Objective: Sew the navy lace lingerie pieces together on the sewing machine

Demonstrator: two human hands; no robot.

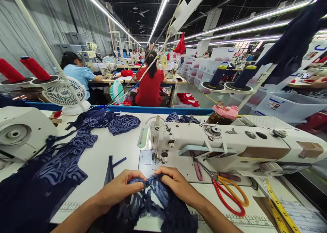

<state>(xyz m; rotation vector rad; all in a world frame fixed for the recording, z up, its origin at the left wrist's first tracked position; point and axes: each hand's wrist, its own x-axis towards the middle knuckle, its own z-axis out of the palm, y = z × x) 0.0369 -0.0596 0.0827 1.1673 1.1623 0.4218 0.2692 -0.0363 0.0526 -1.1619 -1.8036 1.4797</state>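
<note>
My left hand (120,188) and my right hand (176,183) both pinch a navy lace fabric piece (155,202) at the table's front edge. Their fingertips meet at its top edge, just in front of the white sewing machine (230,144). The machine's needle and presser foot (157,156) stand a little beyond my fingers. The rest of the lace piece hangs down toward me, between my forearms.
A pile of navy lace pieces (63,158) covers the left of the white table (99,165). Red-and-orange scissors (227,190), pink snips (197,168) and a yellow tape measure (279,207) lie to the right. A small fan (65,93) and thread cones (35,69) stand behind. Two people sew farther back.
</note>
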